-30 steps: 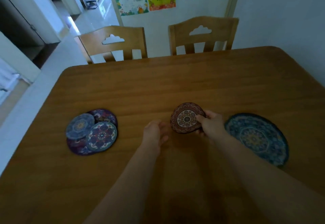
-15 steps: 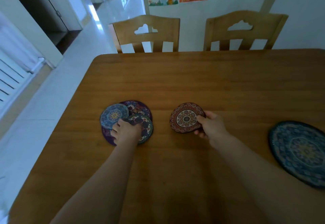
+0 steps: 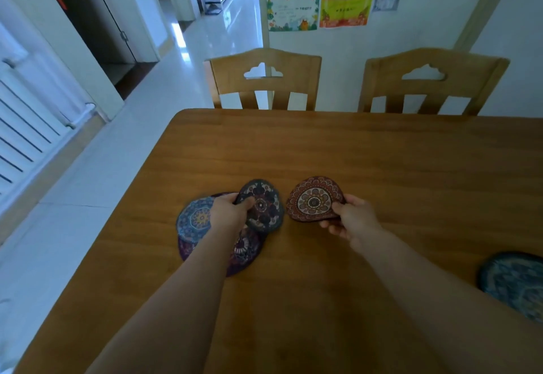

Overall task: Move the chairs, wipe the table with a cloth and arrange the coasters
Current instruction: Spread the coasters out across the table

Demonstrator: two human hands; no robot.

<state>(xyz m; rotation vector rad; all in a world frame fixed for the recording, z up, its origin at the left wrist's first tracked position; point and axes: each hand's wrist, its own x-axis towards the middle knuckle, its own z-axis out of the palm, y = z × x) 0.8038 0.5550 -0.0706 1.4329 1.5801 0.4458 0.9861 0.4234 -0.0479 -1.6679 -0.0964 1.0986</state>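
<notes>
Here, left hand [image 3: 227,212] pinching dark coaster [image 3: 261,206], right hand [image 3: 352,221] gripping red coaster [image 3: 313,199]

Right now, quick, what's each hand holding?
Left hand: closed on the dark patterned coaster, lifted off the coaster pile.
Right hand: closed on the red coaster.
</notes>
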